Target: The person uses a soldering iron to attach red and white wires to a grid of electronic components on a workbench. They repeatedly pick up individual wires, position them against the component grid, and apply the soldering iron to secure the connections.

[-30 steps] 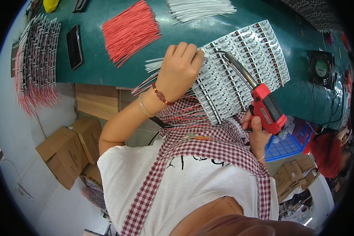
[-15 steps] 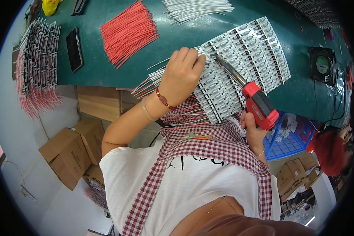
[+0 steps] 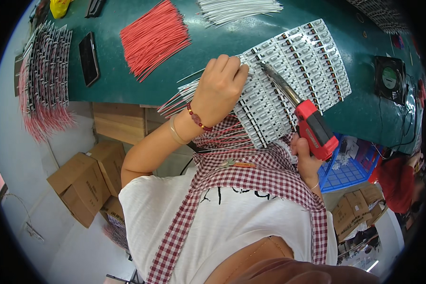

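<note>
The left hand (image 3: 221, 87) lies knuckles up with fingers curled down onto the near edge of a white panel of small circuit boards (image 3: 293, 75), which rests on the dark green tabletop (image 3: 128, 90) and overhangs its front edge; whether the fingertips pinch a wire cannot be told, since they are hidden under the hand. Thin red and white wire ends (image 3: 180, 97) stick out from beneath that hand toward the person's left. The right hand (image 3: 305, 161), below and to the right of the left hand, is closed around the red-handled soldering iron (image 3: 312, 128); much of this hand is hidden behind the handle. The iron's metal shaft (image 3: 279, 83) runs up across the panel, and its tip sits just beside the left fingertips; the contact point itself is too small to make out. Beyond the left hand lies a loose bundle of red cut wires (image 3: 154, 38); a bundle of white wires (image 3: 236, 7) above it is cut off by the upper edge. Well to the left of both hands are a black phone (image 3: 88, 57) and a stack of wired boards (image 3: 42, 80). Well to the right stands a small black fan (image 3: 389, 78), partly lost in the dark rim.
</note>
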Demonstrator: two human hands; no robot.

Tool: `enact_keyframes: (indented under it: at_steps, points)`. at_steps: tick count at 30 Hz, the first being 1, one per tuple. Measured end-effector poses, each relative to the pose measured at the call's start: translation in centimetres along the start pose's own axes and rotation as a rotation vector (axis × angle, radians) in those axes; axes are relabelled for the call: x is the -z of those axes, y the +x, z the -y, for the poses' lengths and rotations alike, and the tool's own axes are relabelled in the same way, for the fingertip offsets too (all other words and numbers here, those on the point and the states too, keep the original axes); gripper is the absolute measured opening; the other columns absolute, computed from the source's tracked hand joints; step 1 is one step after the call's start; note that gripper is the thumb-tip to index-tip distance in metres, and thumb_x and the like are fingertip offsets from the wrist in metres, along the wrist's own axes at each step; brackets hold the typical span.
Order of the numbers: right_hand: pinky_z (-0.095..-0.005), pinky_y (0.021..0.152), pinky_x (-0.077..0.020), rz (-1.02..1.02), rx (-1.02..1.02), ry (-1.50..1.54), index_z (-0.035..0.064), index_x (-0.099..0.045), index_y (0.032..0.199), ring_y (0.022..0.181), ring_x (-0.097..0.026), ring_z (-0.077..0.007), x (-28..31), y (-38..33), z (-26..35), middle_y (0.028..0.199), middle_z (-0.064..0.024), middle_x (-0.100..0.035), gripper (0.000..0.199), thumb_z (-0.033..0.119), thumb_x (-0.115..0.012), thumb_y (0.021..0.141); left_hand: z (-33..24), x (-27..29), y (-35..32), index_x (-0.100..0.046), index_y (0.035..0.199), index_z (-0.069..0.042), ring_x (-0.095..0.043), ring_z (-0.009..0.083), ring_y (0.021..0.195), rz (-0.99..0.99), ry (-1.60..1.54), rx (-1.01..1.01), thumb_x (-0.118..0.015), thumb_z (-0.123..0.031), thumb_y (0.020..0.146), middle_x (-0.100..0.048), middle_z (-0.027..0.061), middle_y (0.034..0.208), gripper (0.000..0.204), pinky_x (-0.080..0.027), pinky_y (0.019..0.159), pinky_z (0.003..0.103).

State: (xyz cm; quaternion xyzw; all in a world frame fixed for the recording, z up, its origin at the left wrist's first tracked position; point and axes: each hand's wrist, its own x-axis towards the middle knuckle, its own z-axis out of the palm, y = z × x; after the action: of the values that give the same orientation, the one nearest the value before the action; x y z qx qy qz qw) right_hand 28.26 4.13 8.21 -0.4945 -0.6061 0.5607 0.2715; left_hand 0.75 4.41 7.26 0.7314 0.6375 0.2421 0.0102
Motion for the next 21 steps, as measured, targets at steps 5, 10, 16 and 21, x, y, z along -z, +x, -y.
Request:
enact_keyframes:
  at_steps: [5, 10, 16, 21]
  points:
    - [-0.0274, 0.064, -0.0455, 0.071, -0.108, 0.161, -0.0001, -0.062, 0.1, 0.07, -0.055, -0.011, 1.2, -0.4, 0.4, 0.081, -0.0032, -0.059, 0.018, 0.017, -0.065, 0.094, -0.1, 0.0, 0.0, -0.067, 0.099, 0.001, -0.051, 0.023, 0.076, 0.014, 0.014, -0.001, -0.061, -0.001, 0.072, -0.049, 0.0073, 0.081, 0.027, -0.043, 0.068, 0.034]
    - [-0.0262, 0.067, -0.0473, 0.077, -0.046, 0.102, 0.0006, -0.064, 0.107, 0.076, -0.057, -0.0087, 1.2, -0.4, -0.2, 0.089, -0.002, -0.063, 0.017, 0.012, -0.065, 0.094, -0.1, 0.2, 0.1, -0.067, 0.1, 0.0, -0.052, 0.0234, 0.078, 0.031, 0.026, -0.006, -0.061, -0.002, 0.073, -0.05, 0.0074, 0.081, 0.027, -0.043, 0.069, 0.034]
    - [-0.0255, 0.065, -0.0461, 0.104, -0.07, 0.198, 0.0008, -0.064, 0.104, 0.073, -0.055, -0.0085, 1.4, -0.5, 0.7, 0.084, -0.0005, -0.06, 0.015, 0.012, -0.064, 0.094, 0.1, 0.2, 0.0, -0.067, 0.102, 0.001, -0.052, 0.0233, 0.077, 0.019, 0.041, -0.03, -0.062, -0.002, 0.073, -0.051, 0.0073, 0.082, 0.03, -0.042, 0.068, 0.034]
    - [-0.0256, 0.063, -0.0452, 0.089, -0.11, 0.223, 0.0006, -0.064, 0.101, 0.072, -0.054, -0.0083, 1.5, -0.8, 0.7, 0.082, -0.0001, -0.059, 0.013, 0.012, -0.064, 0.094, -1.1, 0.3, -0.6, -0.067, 0.103, 0.001, -0.052, 0.0237, 0.076, -0.017, -0.016, -0.019, -0.062, -0.001, 0.073, -0.053, 0.0077, 0.083, 0.031, -0.043, 0.069, 0.035]
